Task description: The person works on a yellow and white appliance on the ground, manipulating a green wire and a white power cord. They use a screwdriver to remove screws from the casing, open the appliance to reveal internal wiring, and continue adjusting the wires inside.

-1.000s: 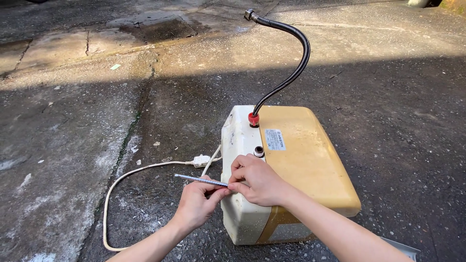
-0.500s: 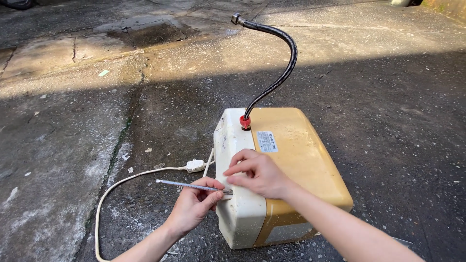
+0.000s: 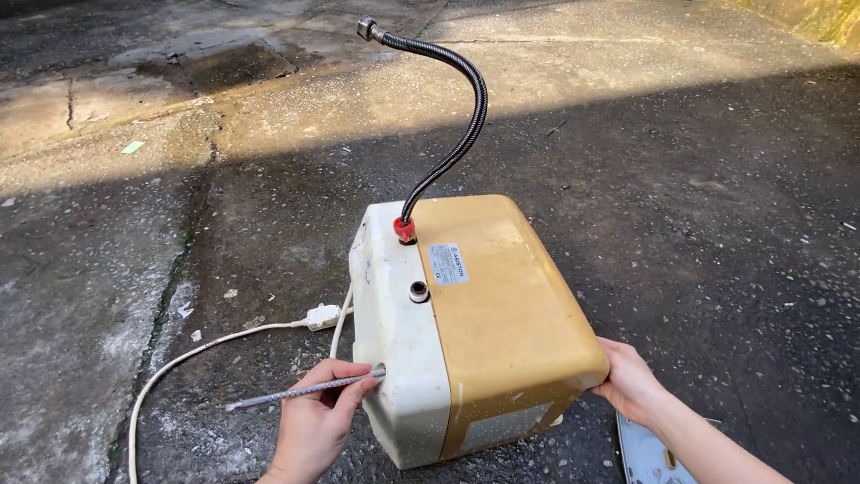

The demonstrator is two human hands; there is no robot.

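Observation:
A boxy water heater [image 3: 488, 323], yellowed on its cover and white on its near side, stands on rough concrete. A black flexible hose [image 3: 457, 134] rises from a red fitting [image 3: 405, 230] on its top and curves away to the left. My left hand [image 3: 315, 419] holds a thin silver braided rod [image 3: 296, 392] whose right end meets the white side of the heater. My right hand [image 3: 630, 383] grips the heater's lower right corner.
A white power cord [image 3: 193, 354] with a small plug block [image 3: 322, 316] trails from the heater across the ground to the left. A pale flat plate [image 3: 647, 457] lies on the concrete beside my right forearm. Cracks run through the sunlit slab behind.
My right hand left the top of the white side and went to the heater's right corner. My left hand kept the rod. The view shifted, so the heater sits more central.

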